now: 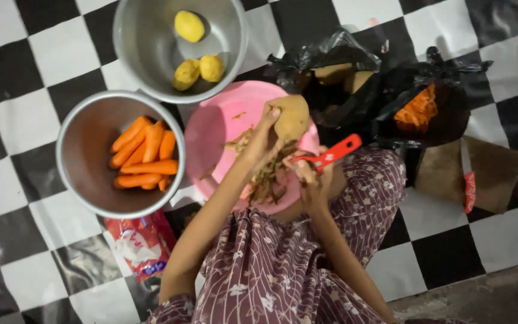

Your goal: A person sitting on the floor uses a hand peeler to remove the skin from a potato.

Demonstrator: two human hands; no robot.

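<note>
The left hand point(265, 129) grips a brown potato point(291, 115) over the pink basin point(211, 135); the right hand point(312, 174) closes on a red peeler point(331, 153) at the potato's five o'clock; peelings point(268, 174) lie beneath; a steel bowl of carrots point(145, 153) sits at nine o'clock, peeled potatoes point(199, 69) at eleven.
</note>
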